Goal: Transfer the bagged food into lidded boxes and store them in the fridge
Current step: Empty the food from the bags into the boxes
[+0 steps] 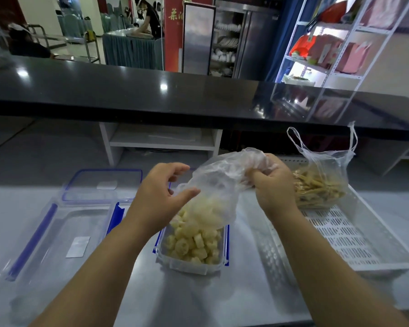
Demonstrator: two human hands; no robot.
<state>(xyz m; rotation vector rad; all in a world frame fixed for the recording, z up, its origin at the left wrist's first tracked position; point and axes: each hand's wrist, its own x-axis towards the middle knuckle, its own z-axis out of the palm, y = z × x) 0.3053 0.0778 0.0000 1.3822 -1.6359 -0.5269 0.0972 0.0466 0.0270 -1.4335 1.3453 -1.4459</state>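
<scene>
While the right hand [272,182] holds the closed end of a thin clear plastic bag [217,185] bunched tight in its curled fingers, lifted above the worktop, the bag slopes from that fist down and to the left. Its long axis therefore runs from upper right to lower left, with the open mouth hanging over the far end of a clear rectangular plastic box with blue side clips [194,265]. Pale cut food pieces [194,244] already cover the floor of this box, and more sit in the bag's lower part just above them. The box stands between the two forearms, lengthwise away from the person, directly beneath the bag's mouth. The left hand [158,192] is nearer that mouth; it is spread and relaxed, gripping nothing, with its thumb tip at the film on the bag's left side. The coming move probably depends on keeping the mouth inside the box rim while the right hand lifts the closed end higher. To the right, just behind the right wrist, a second clear bag of yellowish sticks [321,182] stands in a white perforated plastic tray [345,234], waiting its turn. An empty clear box [57,234] lies at the left with a blue-rimmed clear lid [102,185] just beyond it.
</scene>
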